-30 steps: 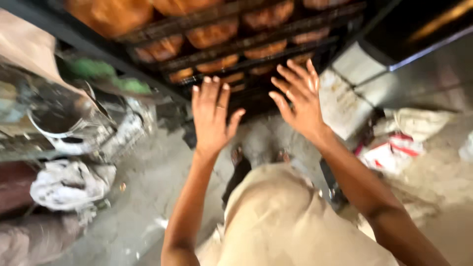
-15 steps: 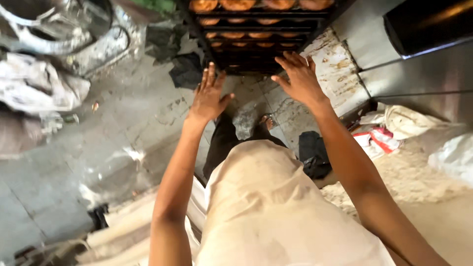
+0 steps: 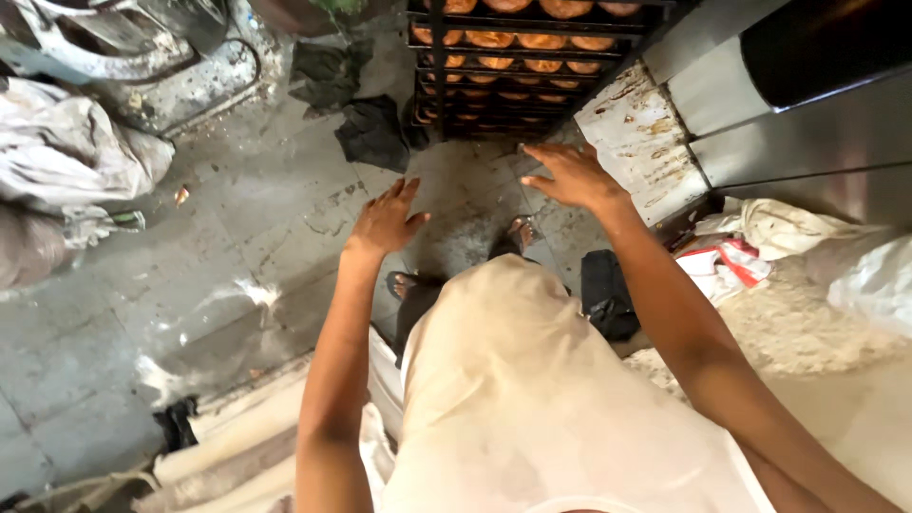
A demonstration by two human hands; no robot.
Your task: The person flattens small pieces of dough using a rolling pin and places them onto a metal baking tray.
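Both hands are empty with fingers spread apart: the left hand (image 3: 385, 220) hangs over the grey floor (image 3: 237, 256), and the right hand (image 3: 567, 176) reaches toward the foot of the dark metal rack (image 3: 432, 66), close but not visibly touching it. The rack stands just ahead, its shelves full of browned round loaves (image 3: 518, 40), so nothing is in either grip and nothing has been lifted off.

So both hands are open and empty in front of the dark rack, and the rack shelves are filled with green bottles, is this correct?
Not quite. The head view shows both the left hand and right hand open and empty before the dark rack, but its shelves hold rows of round orange-brown baked pieces, not green bottles.
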